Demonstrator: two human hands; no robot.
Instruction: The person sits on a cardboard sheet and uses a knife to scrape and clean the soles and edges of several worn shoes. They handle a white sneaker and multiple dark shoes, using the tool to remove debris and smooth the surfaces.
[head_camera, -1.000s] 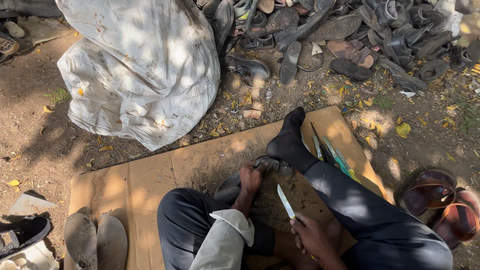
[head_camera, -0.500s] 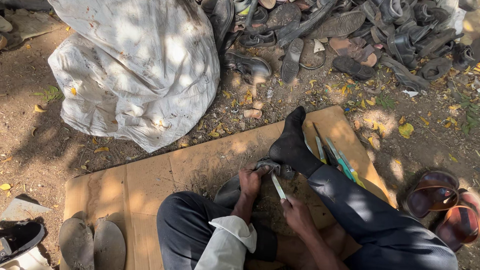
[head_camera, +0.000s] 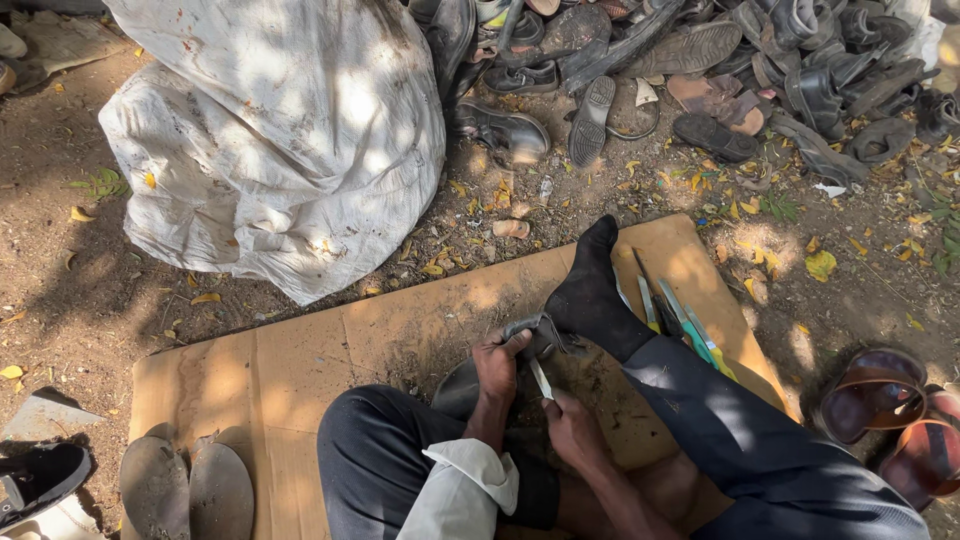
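Right hand (head_camera: 572, 428): closed round the handle of a small knife (head_camera: 541, 379), its pale blade pointing up toward the shoe.
Left hand (head_camera: 497, 362): clamped on a worn dark shoe (head_camera: 470, 385) — fingers curled over its loose grey strap, pressing it to the cardboard.
Shoe: lies between the knees, its toe end pinned under the black-socked foot (head_camera: 590, 290).
Cardboard sheet (head_camera: 300, 360): flat, brown, spread on the dirt under the person.
Spare tools (head_camera: 680, 325): a few thin blades and green-handled pieces lying just right of the socked foot, on the cardboard.
Loose soles (head_camera: 185, 490): two grey ones side by side at the cardboard's near left corner; a black shoe (head_camera: 40, 480) beyond them at the frame edge.
Brown sandals (head_camera: 890, 420): a pair on the ground to the right, apart from the cardboard.
White sack (head_camera: 280, 140): large, stuffed, stained — standing past the cardboard's far left edge, unmarked as far as can be seen.
Shoe heap (head_camera: 720, 60): dark old shoes and sandals piled along the far side.
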